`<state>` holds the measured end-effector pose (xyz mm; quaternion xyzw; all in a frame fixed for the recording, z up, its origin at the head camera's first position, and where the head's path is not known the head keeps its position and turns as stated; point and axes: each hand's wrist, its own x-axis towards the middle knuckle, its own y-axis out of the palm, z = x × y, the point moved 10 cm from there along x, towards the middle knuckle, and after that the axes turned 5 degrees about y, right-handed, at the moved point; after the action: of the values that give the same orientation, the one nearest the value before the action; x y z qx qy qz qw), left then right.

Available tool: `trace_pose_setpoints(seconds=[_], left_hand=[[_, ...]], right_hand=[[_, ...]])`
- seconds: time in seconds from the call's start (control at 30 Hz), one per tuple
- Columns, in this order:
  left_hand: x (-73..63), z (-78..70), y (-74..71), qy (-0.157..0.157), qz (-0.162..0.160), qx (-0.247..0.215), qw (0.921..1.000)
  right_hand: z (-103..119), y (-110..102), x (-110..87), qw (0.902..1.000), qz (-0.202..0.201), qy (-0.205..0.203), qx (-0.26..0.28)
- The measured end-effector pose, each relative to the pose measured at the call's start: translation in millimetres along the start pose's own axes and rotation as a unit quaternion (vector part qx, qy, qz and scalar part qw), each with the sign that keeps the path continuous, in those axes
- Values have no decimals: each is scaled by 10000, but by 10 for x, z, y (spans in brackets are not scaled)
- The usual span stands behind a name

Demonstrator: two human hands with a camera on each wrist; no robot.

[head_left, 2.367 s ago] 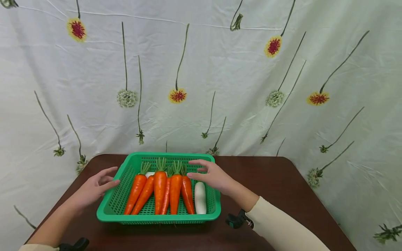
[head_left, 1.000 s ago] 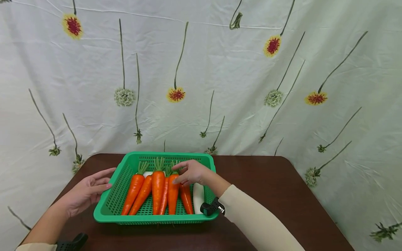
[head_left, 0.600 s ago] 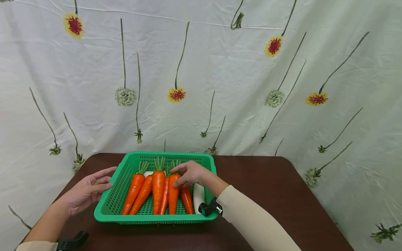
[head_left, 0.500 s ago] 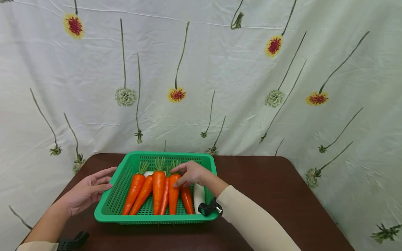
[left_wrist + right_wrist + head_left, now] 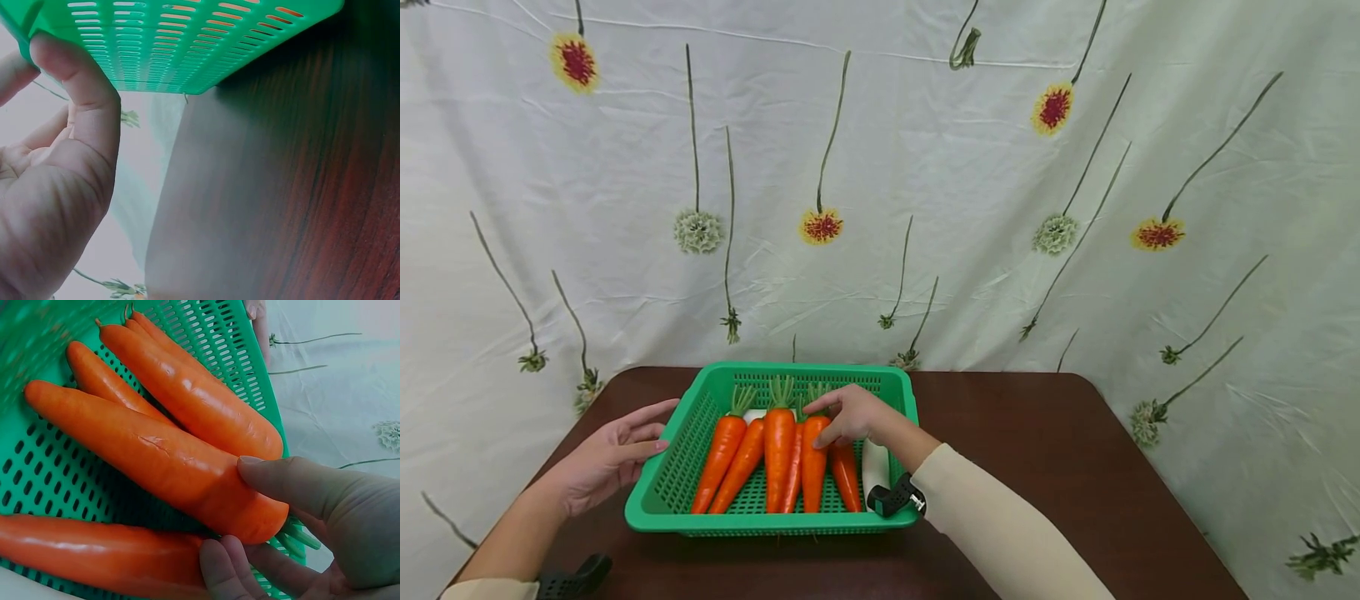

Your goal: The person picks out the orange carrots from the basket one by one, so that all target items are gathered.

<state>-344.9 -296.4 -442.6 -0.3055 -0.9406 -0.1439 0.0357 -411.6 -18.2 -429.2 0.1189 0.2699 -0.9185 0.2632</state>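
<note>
Several orange carrots with green stem tops lie in a green plastic basket (image 5: 760, 523). With thumb and fingers, my right hand (image 5: 850, 417) grips one carrot (image 5: 814, 475) near its stem end. The right wrist view shows the thumb on top of this carrot (image 5: 156, 450) and fingers along its other side, close to a neighbouring carrot (image 5: 94, 550). My left hand (image 5: 613, 458) rests against the basket's left rim, fingers relaxed and spread. Up close, its thumb (image 5: 75, 75) touches the rim from outside.
A white, radish-like vegetable (image 5: 874, 467) lies at the basket's right side, partly behind my right wrist camera. Another white piece (image 5: 754, 414) shows behind the carrots. The dark brown table (image 5: 1015, 467) extends right, with a flower-printed cloth (image 5: 925, 167) behind it.
My right hand has moved left and down from the basket's right rim onto the carrot. My left hand has come to the left rim. In the last half second both barely moved.
</note>
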Motion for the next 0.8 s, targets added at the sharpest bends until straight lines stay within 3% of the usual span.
trace_pose_setpoints(seconds=[0.33,0.6,0.8], left_hand=[[-8,-2,40,38,182,-379,9991],[-13,28,16,-29,134,-322,9994],[-11,46,-3,-90,74,-332,9994]], right_hand=[[69,42,-50,10000,14,-53,-56],[96,98,-73,9994,134,-78,301],[116,73,-83,9993,155,-191,285]])
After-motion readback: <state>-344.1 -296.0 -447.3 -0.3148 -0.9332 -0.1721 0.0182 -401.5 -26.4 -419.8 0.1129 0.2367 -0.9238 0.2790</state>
